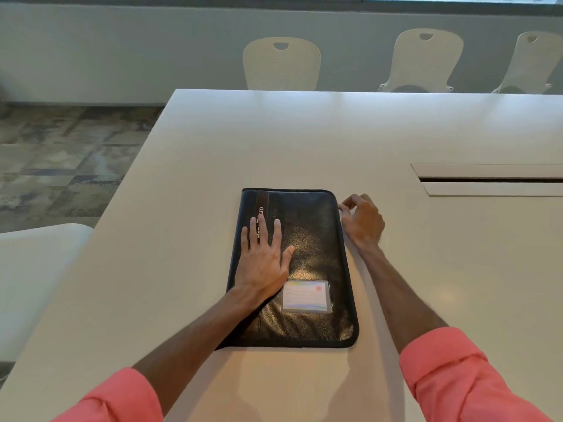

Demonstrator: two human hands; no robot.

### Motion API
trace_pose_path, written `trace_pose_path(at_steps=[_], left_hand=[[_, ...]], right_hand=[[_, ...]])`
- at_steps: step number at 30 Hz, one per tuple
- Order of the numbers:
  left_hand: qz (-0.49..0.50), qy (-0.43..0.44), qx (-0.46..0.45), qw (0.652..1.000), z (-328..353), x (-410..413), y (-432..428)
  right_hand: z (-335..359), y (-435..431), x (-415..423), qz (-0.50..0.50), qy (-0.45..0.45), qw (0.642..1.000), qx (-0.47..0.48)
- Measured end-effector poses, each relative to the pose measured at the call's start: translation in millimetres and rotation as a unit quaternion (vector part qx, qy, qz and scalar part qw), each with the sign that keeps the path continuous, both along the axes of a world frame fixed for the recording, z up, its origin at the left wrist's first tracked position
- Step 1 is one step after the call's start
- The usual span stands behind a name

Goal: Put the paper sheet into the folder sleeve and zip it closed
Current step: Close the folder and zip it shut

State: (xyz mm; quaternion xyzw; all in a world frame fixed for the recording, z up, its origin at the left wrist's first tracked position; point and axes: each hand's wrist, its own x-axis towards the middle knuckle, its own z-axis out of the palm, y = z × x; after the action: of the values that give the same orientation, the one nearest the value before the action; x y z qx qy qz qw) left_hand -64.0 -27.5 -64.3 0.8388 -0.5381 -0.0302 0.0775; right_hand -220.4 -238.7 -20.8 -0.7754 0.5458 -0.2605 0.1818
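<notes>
A black leather-look zip folder (313, 239) lies flat and closed on the white table (213, 166), with a clear label pocket (306, 296) on its near half. My left hand (263, 257) presses flat on the folder's left side, fingers straight. My right hand (361, 220) sits at the folder's right edge near the far corner, thumb and forefinger pinched at the zip line; the zip pull itself is too small to make out. No paper sheet is in sight.
A long cable slot (490, 179) is set into the table at the right. Three white chairs (281, 63) stand behind the far edge. Another white surface (33, 269) lies to the left, over patterned carpet.
</notes>
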Motion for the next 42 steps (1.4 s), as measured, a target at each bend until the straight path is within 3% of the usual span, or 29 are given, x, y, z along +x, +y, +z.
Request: trace_pose_path(at_steps=[3, 7, 12, 17, 26, 33, 42], left_hand=[[0.012, 0.006, -0.028, 1.0, 6.6, 2.8, -2.9], [0.045, -0.001, -0.134, 0.99, 22.1, 29.5, -25.9], [0.096, 0.038, -0.06, 0.993, 18.2, 74.2, -54.6], [0.093, 0.119, -0.069, 0.986, 0.9, 85.5, -58.5], [0.084, 0.115, -0.07, 0.987, -5.9, 87.8, -53.2], [0.132, 0.118, -0.071, 0.982, -8.4, 89.8, -53.1], [0.116, 0.107, -0.057, 0.986, -12.0, 92.7, -52.4]], right_hand=[[-4.5, -8.1, 2.9, 0.014, -0.016, 1.0, 0.006], [-15.6, -10.6, -1.3, 0.029, -0.038, 0.999, -0.004], [-22.5, -13.0, -1.2, 0.039, -0.038, 0.998, -0.014], [-25.6, -16.7, 2.5, 0.021, -0.047, 0.998, -0.029], [-22.3, -27.3, 11.0, 0.015, -0.057, 0.998, -0.013], [-24.5, -21.5, -25.3, 0.133, -0.08, 0.988, 0.012], [-9.2, -26.0, 6.3, 0.045, -0.082, 0.996, -0.011]])
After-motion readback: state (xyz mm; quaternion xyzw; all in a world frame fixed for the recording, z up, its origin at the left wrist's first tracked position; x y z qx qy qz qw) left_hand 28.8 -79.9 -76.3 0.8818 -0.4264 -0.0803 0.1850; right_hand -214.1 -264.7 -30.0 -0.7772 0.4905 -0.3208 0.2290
